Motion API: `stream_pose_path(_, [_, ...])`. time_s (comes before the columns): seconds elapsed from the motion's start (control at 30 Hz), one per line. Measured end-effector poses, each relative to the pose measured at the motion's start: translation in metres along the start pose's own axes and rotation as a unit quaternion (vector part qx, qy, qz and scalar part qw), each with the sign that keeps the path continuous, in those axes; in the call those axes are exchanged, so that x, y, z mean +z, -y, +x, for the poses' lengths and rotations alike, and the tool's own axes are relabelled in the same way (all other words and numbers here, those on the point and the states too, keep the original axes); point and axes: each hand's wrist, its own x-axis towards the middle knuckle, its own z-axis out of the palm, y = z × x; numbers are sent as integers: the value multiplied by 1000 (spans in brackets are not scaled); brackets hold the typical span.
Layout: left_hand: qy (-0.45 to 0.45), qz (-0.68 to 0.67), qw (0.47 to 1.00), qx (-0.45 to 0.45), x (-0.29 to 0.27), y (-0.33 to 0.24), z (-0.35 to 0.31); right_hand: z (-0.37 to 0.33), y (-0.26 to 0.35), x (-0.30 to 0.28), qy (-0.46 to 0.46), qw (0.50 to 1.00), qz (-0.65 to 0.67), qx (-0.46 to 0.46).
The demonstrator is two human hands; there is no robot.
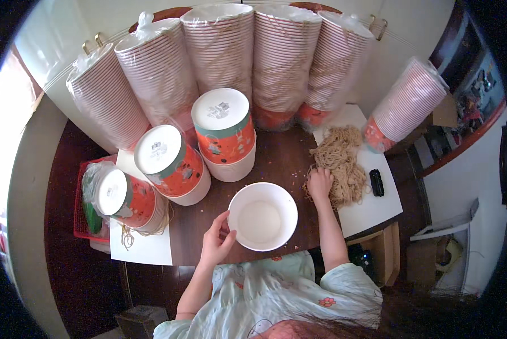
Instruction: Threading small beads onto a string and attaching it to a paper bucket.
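A white paper bucket (263,217) stands mouth up at the near edge of the table, its inside bare. My left hand (215,238) grips its left side, thumb and fingers at the rim. My right hand (319,182) is at the left edge of a tangled heap of tan twine (341,164), fingers curled in on the strands. Upside-down stacks of orange and green printed buckets stand beyond and to the left: a tall stack (225,135), a middle stack (173,164) and a tilted stack (130,198) with loose twine around its base.
Several tall, plastic-wrapped stacks of buckets (219,56) line the back of the brown table (287,161). Another wrapped stack (406,104) leans at the far right. A small black object (377,182) lies on the white board (372,212) right of the twine. At left sits a red basket (79,212).
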Motion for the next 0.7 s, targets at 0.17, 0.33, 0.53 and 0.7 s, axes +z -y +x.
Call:
stream_pose_path(0.17, [-4,-15,1000,-1,-2,6,-3,4,15,-29,2,986,167,-2])
stream_pose_path(0.33, [-9,4,1000,18,-2,3,3,4,37,-76,106,777,620,27])
stream_pose_path(0.53, [-20,-24,999,-24,-1,7,-1,-12,71,-135,55,796,563,-214])
stream_pose_path(0.7, [-19,-60,997,-39,1,19,-1,-34,108,-164,271,726,593,-218])
